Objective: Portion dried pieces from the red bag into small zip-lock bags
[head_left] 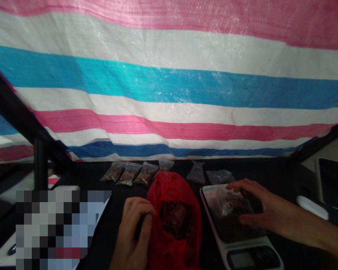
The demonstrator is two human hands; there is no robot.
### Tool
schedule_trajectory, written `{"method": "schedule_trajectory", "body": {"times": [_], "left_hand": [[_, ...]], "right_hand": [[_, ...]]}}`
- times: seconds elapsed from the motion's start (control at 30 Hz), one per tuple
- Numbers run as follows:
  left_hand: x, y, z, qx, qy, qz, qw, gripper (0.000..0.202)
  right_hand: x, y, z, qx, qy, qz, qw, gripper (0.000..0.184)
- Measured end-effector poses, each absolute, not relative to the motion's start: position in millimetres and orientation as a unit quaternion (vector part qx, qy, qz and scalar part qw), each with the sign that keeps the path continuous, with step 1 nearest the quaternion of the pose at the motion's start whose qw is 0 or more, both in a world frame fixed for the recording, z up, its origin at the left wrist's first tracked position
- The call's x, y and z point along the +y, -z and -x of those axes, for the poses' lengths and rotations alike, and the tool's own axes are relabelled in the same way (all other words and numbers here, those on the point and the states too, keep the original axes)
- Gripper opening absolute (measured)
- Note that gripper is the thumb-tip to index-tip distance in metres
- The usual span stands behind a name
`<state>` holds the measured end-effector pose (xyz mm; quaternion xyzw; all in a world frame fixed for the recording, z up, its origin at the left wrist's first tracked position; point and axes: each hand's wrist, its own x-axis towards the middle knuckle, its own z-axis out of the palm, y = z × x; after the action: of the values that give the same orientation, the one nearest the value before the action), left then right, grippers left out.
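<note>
1. The left hand point(132, 234) is gripping the near edge of a red plastic bag point(174, 191), its fingers point(138, 206) curled and clenched on the gathered plastic.
2. The red plastic bag is sitting open on the black counter point(101, 240), holding dark reddish-brown pieces point(174, 221).
3. The right hand point(259, 210) is reaching across a white digital scale point(242, 247), its fingers point(236, 185) spread apart and unclenched around a clear plastic bag point(228, 204). Their tips are touching or nearly touching it.
4. The clear plastic bag is lying on the scale's platform, with dark contents showing through it.
5. Four small filled bags point(129, 173) are lying in a row at the far side of the counter, and two nearly empty clear bags point(195, 172) are lying just beside them.
6. A dark phone point(332, 183) and a white oblong object point(312, 207) are lying to the right of the scale, while a striped tarp point(169, 86) is hanging behind the counter.
</note>
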<state>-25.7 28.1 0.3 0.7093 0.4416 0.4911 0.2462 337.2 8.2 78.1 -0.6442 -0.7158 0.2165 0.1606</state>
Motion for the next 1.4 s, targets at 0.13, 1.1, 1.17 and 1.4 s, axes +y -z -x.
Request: {"method": "schedule_trajectory", "body": {"times": [0.13,1.1,1.17,1.4], "left_hand": [[27.9,-1.7,26.2,0.429,-0.486,-0.720,0.248,0.025],[23.5,-1.7,23.8,0.420,-0.511,-0.691,0.293,0.029],[23.2,-0.9,23.4,0.414,-0.515,-0.688,0.298,0.029],[24.7,-6.9,20.5,0.389,-0.528,-0.684,0.319,0.029]], "right_hand": [[10.2,-81.4,-329.0,-0.734,-0.187,0.632,0.162,0.050],[12.2,-61.4,-332.8,-0.700,-0.239,0.661,0.125,0.057],[14.3,-58.7,-332.6,-0.693,-0.248,0.664,0.133,0.056],[28.4,-70.0,-280.8,-0.702,-0.240,0.595,0.311,0.028]]}}
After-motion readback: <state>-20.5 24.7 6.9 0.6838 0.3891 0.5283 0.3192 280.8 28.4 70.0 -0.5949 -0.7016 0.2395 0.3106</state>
